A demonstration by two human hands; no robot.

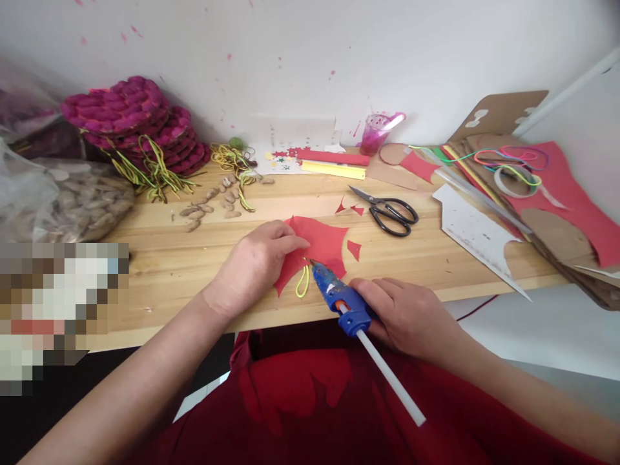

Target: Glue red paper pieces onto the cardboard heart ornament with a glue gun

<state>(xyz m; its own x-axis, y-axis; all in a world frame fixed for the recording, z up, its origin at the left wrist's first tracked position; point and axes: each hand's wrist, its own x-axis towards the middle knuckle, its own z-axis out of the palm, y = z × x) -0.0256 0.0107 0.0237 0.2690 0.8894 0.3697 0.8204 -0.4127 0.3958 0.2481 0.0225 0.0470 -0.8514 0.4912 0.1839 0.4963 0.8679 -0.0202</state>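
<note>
My right hand (404, 315) is wrapped round a blue glue gun (339, 297), with a white glue stick (391, 378) sticking out of its back end. The gun's nozzle points at a piece of red paper (324, 239) lying on the wooden table. A small yellow-green cord loop (302, 282) hangs from the paper's near edge, right by the nozzle tip. My left hand (264, 255) rests on the paper's left part, thumb and index finger together near the loop; whether they pinch the paper or cord is hard to see. Small red scraps (354, 250) lie beside the paper.
Black-handled scissors (393, 214) lie beyond the scraps. Peanuts (198, 210) are scattered at left, before a stack of magenta peanut discs (130, 116) and a bag of peanuts (72, 194). White card (477, 232), cardboard (557, 229) and tape (516, 182) fill the right side.
</note>
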